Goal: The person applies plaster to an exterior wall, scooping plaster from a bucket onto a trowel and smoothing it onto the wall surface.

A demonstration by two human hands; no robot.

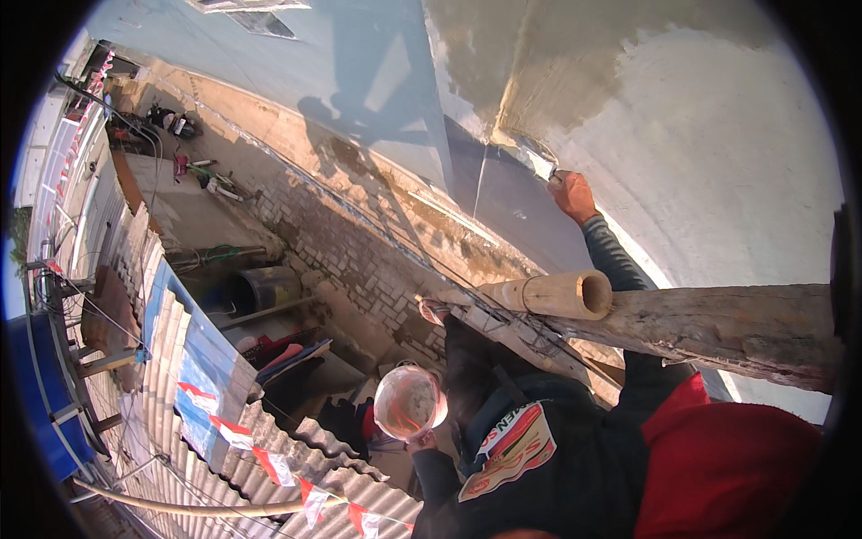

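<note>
My left hand [422, 442] grips a round whitish bucket [409, 401] from below at its near side. The bucket is held beside my left leg, with pale material smeared inside. My right arm is stretched out to the wall [700, 144]. The closed right hand [572, 196] holds a small tool with a pale end [537, 162], possibly a brush, against the wall's corner line. Most of the tool is hidden by the fingers and glare. Darker, damp-looking patches [575, 63] spread over the grey wall above it.
A thick wooden pole [718, 328] and a cut bamboo pole [566, 295] cross just in front of me. My foot [434, 311] is high above a paved alley [359, 269]. Corrugated roofing [206, 431], red-and-white bunting [235, 434] and wires lie to the left.
</note>
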